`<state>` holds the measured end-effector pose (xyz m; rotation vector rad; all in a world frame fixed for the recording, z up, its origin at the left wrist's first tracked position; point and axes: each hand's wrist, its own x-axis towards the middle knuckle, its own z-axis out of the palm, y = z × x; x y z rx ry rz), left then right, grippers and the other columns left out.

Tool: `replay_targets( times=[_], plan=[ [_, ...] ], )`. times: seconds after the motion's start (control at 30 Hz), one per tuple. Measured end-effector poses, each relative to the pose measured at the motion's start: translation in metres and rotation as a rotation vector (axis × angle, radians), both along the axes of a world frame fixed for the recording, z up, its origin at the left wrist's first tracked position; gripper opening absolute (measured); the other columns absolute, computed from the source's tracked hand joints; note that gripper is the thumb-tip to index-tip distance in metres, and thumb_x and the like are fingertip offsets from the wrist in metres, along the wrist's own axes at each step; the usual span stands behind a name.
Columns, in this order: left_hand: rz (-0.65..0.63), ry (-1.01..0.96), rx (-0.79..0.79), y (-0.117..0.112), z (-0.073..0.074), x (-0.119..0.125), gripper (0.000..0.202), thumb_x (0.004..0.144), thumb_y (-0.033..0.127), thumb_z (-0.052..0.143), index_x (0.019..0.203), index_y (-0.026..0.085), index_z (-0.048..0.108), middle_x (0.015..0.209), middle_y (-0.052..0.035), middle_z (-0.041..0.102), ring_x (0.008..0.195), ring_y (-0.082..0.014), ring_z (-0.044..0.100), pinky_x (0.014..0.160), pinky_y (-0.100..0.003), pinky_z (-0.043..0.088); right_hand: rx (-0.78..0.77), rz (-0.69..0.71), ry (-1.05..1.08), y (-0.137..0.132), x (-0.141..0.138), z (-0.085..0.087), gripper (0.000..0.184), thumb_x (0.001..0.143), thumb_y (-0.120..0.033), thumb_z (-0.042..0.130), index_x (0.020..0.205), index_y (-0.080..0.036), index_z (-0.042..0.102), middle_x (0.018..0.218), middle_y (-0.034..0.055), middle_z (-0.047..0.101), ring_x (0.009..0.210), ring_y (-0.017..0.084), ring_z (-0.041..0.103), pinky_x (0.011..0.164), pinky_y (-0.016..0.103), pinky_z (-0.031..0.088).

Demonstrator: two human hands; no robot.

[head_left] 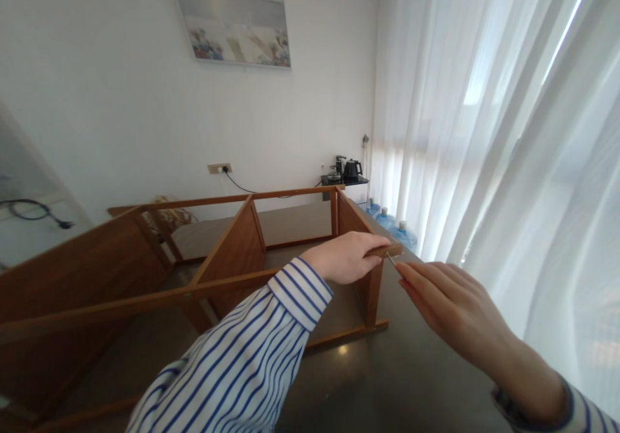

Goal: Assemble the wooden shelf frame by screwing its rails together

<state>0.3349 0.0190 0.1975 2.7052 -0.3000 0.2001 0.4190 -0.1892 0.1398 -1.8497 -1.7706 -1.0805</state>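
Note:
A brown wooden shelf unit (232,284) lies on its side across the dark tabletop. My left hand (346,256) grips the right end of its near upper rail, fingers wrapped over the wood. Just to the right, my right hand (453,304) pinches a thin metal rod-like tool (393,263). The tool's tip meets the rail end close to my left fingertips. My right fingers cover its other end, so I cannot tell whether it is a hex key or a screwdriver.
Beyond the shelf, a black kettle (352,169) stands on a small cabinet (357,192). Large blue water bottles (403,234) stand on the floor by the white curtain (436,97). A cord runs from the wall socket (219,168).

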Motion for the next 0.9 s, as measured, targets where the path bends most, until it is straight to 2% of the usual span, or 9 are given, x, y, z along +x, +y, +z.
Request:
replay_targets(
  times=[0.17, 0.27, 0.33, 0.43, 0.57, 0.63, 0.77, 0.83, 0.9],
  plan=[
    [0.017, 0.013, -0.008, -0.002, 0.002, -0.002, 0.035, 0.09, 0.031, 0.045, 0.123, 0.022, 0.054, 0.126, -0.0049, 0.059, 0.114, -0.0205, 0.054, 0.098, -0.031, 0.04, -0.05, -0.076, -0.123, -0.008, -0.003, 0.008, 0.03, 0.089, -0.013, 0.051, 0.117, -0.019, 0.06, 0.113, 0.0109, 0.066, 0.095, 0.024, 0.062, 0.077, 0.038, 0.046],
    [0.013, 0.017, -0.009, -0.003, 0.004, -0.003, 0.037, 0.09, 0.03, 0.045, 0.125, 0.021, 0.053, 0.126, -0.0054, 0.059, 0.115, -0.0205, 0.054, 0.099, -0.031, 0.039, -0.019, -0.103, -0.126, -0.004, -0.002, 0.006, 0.02, 0.089, -0.016, 0.053, 0.105, -0.019, 0.064, 0.104, 0.0088, 0.069, 0.086, 0.022, 0.063, 0.074, 0.035, 0.044],
    [0.011, 0.014, -0.012, -0.003, 0.004, -0.003, 0.037, 0.09, 0.029, 0.045, 0.126, 0.021, 0.053, 0.128, -0.0051, 0.058, 0.116, -0.0205, 0.053, 0.101, -0.031, 0.038, 0.026, -0.103, -0.046, 0.0, -0.002, 0.001, 0.015, 0.089, -0.02, 0.054, 0.099, -0.02, 0.065, 0.094, 0.0068, 0.07, 0.078, 0.019, 0.062, 0.07, 0.032, 0.043],
    [0.01, 0.0, -0.007, -0.003, 0.004, -0.003, 0.038, 0.089, 0.028, 0.045, 0.125, 0.021, 0.053, 0.126, -0.0049, 0.059, 0.115, -0.0204, 0.054, 0.1, -0.03, 0.038, 0.088, -0.074, 0.233, 0.008, -0.005, -0.011, 0.013, 0.089, -0.024, 0.053, 0.093, -0.02, 0.064, 0.078, 0.0039, 0.069, 0.068, 0.015, 0.062, 0.063, 0.027, 0.044],
    [0.003, -0.013, 0.006, -0.004, 0.004, -0.003, 0.035, 0.089, 0.027, 0.045, 0.122, 0.021, 0.056, 0.123, -0.0047, 0.061, 0.112, -0.0203, 0.056, 0.097, -0.03, 0.04, 0.178, -0.044, 0.787, 0.02, -0.022, -0.023, 0.02, 0.091, -0.033, 0.048, 0.086, -0.021, 0.062, 0.068, 0.0015, 0.067, 0.056, 0.014, 0.06, 0.052, 0.024, 0.043],
    [0.003, -0.013, 0.006, -0.004, 0.004, -0.003, 0.034, 0.089, 0.026, 0.045, 0.121, 0.021, 0.057, 0.124, -0.0042, 0.061, 0.112, -0.0201, 0.056, 0.097, -0.03, 0.041, 0.242, 0.05, 1.091, 0.028, -0.033, -0.025, 0.024, 0.091, -0.039, 0.047, 0.084, -0.02, 0.06, 0.069, 0.003, 0.068, 0.054, 0.014, 0.06, 0.049, 0.024, 0.044],
    [0.01, -0.012, 0.007, -0.004, 0.004, -0.003, 0.036, 0.089, 0.027, 0.045, 0.122, 0.02, 0.056, 0.124, -0.005, 0.061, 0.114, -0.0203, 0.056, 0.098, -0.03, 0.04, 0.365, 0.337, 1.617, 0.042, -0.049, -0.021, 0.029, 0.089, -0.046, 0.049, 0.082, -0.018, 0.053, 0.079, 0.0095, 0.071, 0.058, 0.016, 0.064, 0.049, 0.026, 0.047],
    [0.017, -0.014, 0.011, -0.004, 0.004, -0.003, 0.037, 0.088, 0.027, 0.045, 0.123, 0.019, 0.055, 0.124, -0.0056, 0.061, 0.115, -0.0204, 0.055, 0.099, -0.03, 0.039, 0.403, 0.399, 1.735, 0.046, -0.051, -0.02, 0.03, 0.088, -0.048, 0.049, 0.082, -0.018, 0.05, 0.085, 0.0115, 0.072, 0.061, 0.018, 0.066, 0.05, 0.027, 0.048],
    [0.026, -0.014, 0.009, -0.004, 0.004, -0.003, 0.038, 0.088, 0.027, 0.045, 0.124, 0.019, 0.054, 0.125, -0.0057, 0.061, 0.115, -0.0206, 0.055, 0.1, -0.03, 0.039, 0.385, 0.383, 1.701, 0.046, -0.049, -0.022, 0.031, 0.089, -0.048, 0.049, 0.083, -0.018, 0.05, 0.086, 0.0122, 0.072, 0.064, 0.019, 0.067, 0.053, 0.028, 0.05]
  ],
)
